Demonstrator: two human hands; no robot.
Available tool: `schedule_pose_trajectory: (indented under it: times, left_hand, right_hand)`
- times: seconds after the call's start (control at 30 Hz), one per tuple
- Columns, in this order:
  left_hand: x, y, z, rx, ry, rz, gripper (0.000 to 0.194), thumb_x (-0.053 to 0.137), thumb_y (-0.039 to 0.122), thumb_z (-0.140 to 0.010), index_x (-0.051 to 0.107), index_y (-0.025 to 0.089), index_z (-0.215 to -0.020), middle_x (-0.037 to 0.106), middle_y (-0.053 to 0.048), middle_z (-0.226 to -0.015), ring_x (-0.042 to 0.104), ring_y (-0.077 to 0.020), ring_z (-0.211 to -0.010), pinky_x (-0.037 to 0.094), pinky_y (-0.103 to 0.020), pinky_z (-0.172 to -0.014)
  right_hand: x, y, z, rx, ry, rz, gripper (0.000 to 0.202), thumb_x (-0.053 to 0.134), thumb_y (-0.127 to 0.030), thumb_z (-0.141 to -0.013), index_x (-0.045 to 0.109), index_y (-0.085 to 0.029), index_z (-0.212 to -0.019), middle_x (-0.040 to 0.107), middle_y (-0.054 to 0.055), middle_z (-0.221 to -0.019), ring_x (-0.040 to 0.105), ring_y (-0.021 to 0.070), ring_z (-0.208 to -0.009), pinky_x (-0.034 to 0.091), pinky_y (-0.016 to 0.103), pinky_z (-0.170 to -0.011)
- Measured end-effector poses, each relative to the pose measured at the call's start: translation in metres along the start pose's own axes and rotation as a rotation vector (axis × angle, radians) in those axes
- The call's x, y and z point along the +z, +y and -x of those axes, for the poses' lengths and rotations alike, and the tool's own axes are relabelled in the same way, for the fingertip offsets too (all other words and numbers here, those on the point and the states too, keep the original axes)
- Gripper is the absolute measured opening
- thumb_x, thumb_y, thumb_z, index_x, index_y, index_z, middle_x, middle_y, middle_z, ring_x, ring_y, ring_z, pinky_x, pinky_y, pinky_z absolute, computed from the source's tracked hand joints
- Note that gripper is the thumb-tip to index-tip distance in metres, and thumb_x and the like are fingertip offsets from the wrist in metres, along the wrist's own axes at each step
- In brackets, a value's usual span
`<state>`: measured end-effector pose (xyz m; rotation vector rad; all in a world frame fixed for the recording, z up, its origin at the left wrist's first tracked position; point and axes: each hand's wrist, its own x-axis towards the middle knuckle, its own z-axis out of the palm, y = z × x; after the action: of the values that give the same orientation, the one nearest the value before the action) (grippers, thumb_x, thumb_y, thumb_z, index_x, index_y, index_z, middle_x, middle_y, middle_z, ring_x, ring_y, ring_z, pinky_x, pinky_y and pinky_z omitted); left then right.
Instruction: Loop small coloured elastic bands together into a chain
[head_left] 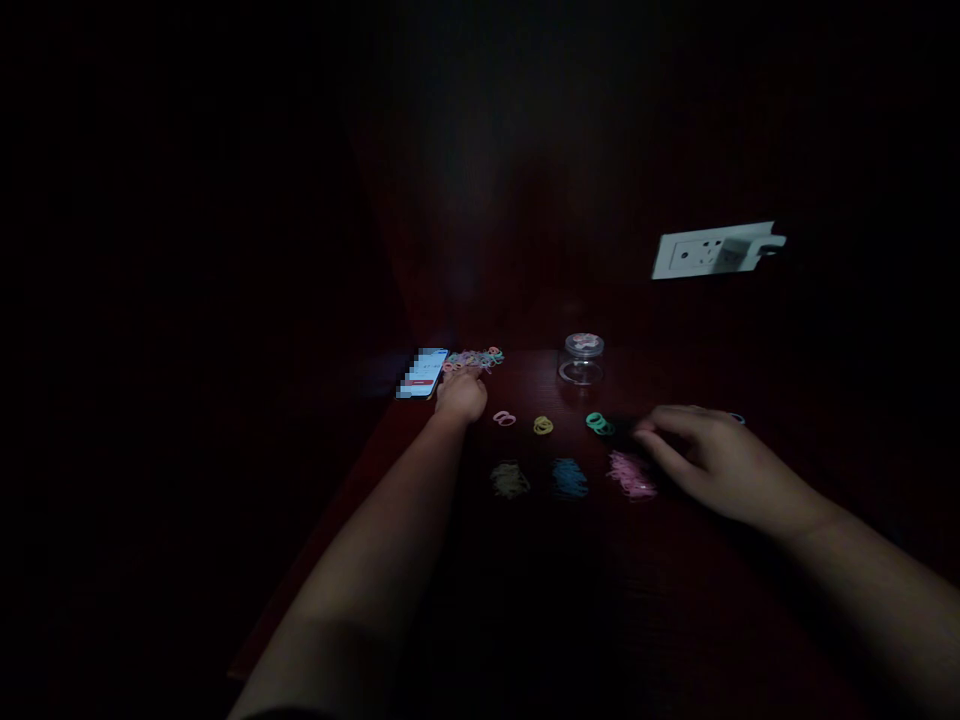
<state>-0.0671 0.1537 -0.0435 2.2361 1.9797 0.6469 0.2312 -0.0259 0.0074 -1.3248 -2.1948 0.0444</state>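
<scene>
Left hand (460,393), fingers together, touches the mixed band heap (474,358) at the desk's (570,560) far edge, its long axis left-right. Right hand (705,458), loosely curled, rests beside the pink pile (631,474).

No legible text: the phone (422,372) screen is blurred out, and the wall socket (712,250) bears no readable marking.

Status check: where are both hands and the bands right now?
Left hand in mixed band heap by phone. Right hand resting beside pink pile, grip unclear. Jar behind, clear of both.
</scene>
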Motion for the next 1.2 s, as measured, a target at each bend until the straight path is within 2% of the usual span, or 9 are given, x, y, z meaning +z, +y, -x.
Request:
schedule_pose_trajectory:
  times: [0.27, 0.43, 0.63, 0.73, 0.83, 0.93, 1.0, 1.07, 1.2]
  left_hand:
    - [-0.005, -0.002, 0.006, -0.006, 0.036, -0.005, 0.042, 0.039, 0.023, -0.09, 0.063, 0.019, -0.125, 0.064, -0.012, -0.127, 0.056, -0.0282, -0.121, 0.041, -0.04, -0.105]
    - [0.0, -0.003, 0.004, 0.019, 0.005, -0.005, 0.04, 0.044, 0.026, -0.09, 0.063, 0.026, -0.124, 0.056, -0.007, -0.14, 0.046, -0.0291, -0.131, 0.034, -0.046, -0.111]
    - [0.003, -0.003, 0.001, 0.003, 0.037, 0.033, 0.039, 0.049, 0.027, -0.088, 0.065, 0.019, -0.122, 0.058, -0.013, -0.137, 0.048, -0.0338, -0.129, 0.035, -0.051, -0.109]
    - [0.001, -0.004, 0.0, 0.003, 0.099, 0.093, 0.035, 0.049, 0.027, -0.088, 0.069, 0.017, -0.115, 0.066, -0.014, -0.124, 0.056, -0.0312, -0.12, 0.04, -0.044, -0.106]
    - [-0.003, -0.005, 0.002, -0.004, 0.179, 0.179, 0.032, 0.05, 0.031, -0.089, 0.071, 0.017, -0.106, 0.073, -0.013, -0.106, 0.066, -0.0286, -0.102, 0.049, -0.039, -0.094]
    - [-0.008, -0.002, 0.008, 0.012, 0.238, 0.263, 0.029, 0.052, 0.035, -0.088, 0.072, 0.018, -0.099, 0.075, -0.009, -0.096, 0.069, -0.0242, -0.09, 0.053, -0.035, -0.083]
    - [-0.012, 0.004, 0.015, 0.057, 0.274, 0.323, 0.025, 0.055, 0.033, -0.086, 0.072, 0.018, -0.095, 0.075, -0.006, -0.093, 0.069, -0.021, -0.085, 0.053, -0.032, -0.081]
    - [-0.016, 0.014, 0.025, 0.158, 0.321, 0.419, 0.019, 0.059, 0.029, -0.083, 0.073, 0.018, -0.091, 0.075, -0.005, -0.09, 0.069, -0.0194, -0.082, 0.054, -0.031, -0.079]
    - [-0.025, 0.05, 0.06, 0.429, 0.344, 0.636, 0.011, 0.064, 0.018, -0.077, 0.072, 0.019, -0.085, 0.075, -0.005, -0.091, 0.07, -0.0189, -0.086, 0.055, -0.033, -0.082]
  right_hand:
    - [-0.002, 0.011, 0.004, 0.068, 0.074, -0.029, 0.026, 0.046, -0.033, -0.093, 0.063, -0.02, -0.078, 0.068, 0.006, -0.074, 0.064, 0.02, -0.066, 0.048, 0.031, -0.063]
    - [-0.003, 0.014, 0.006, 0.072, 0.095, -0.036, 0.025, 0.048, -0.032, -0.092, 0.065, -0.019, -0.079, 0.07, 0.006, -0.077, 0.065, 0.0197, -0.068, 0.049, 0.03, -0.064]
    - [-0.003, 0.014, 0.005, 0.056, 0.081, -0.061, 0.026, 0.048, -0.033, -0.093, 0.063, -0.018, -0.078, 0.068, 0.005, -0.074, 0.063, 0.0189, -0.066, 0.048, 0.03, -0.063]
    - [-0.003, 0.014, 0.006, 0.055, 0.083, -0.063, 0.026, 0.048, -0.033, -0.094, 0.063, -0.019, -0.078, 0.067, 0.005, -0.074, 0.063, 0.0191, -0.067, 0.048, 0.031, -0.063]
    - [-0.003, 0.015, 0.007, 0.059, 0.1, -0.071, 0.025, 0.048, -0.033, -0.094, 0.064, -0.018, -0.08, 0.067, 0.005, -0.075, 0.063, 0.0191, -0.067, 0.047, 0.03, -0.063]
    - [-0.003, 0.017, 0.008, 0.062, 0.111, -0.074, 0.025, 0.048, -0.032, -0.093, 0.063, -0.018, -0.079, 0.066, 0.005, -0.075, 0.063, 0.0191, -0.067, 0.046, 0.03, -0.062]
    - [-0.002, 0.018, 0.008, 0.062, 0.118, -0.076, 0.025, 0.048, -0.032, -0.093, 0.063, -0.018, -0.079, 0.066, 0.006, -0.075, 0.062, 0.0193, -0.067, 0.046, 0.03, -0.062]
    - [0.0, 0.019, 0.007, 0.056, 0.131, -0.082, 0.024, 0.048, -0.031, -0.093, 0.063, -0.018, -0.078, 0.066, 0.006, -0.074, 0.062, 0.0193, -0.068, 0.046, 0.03, -0.063]
    - [0.003, 0.014, 0.004, 0.027, 0.161, -0.114, 0.021, 0.05, -0.027, -0.092, 0.062, -0.018, -0.077, 0.065, 0.005, -0.074, 0.061, 0.0187, -0.068, 0.045, 0.03, -0.064]
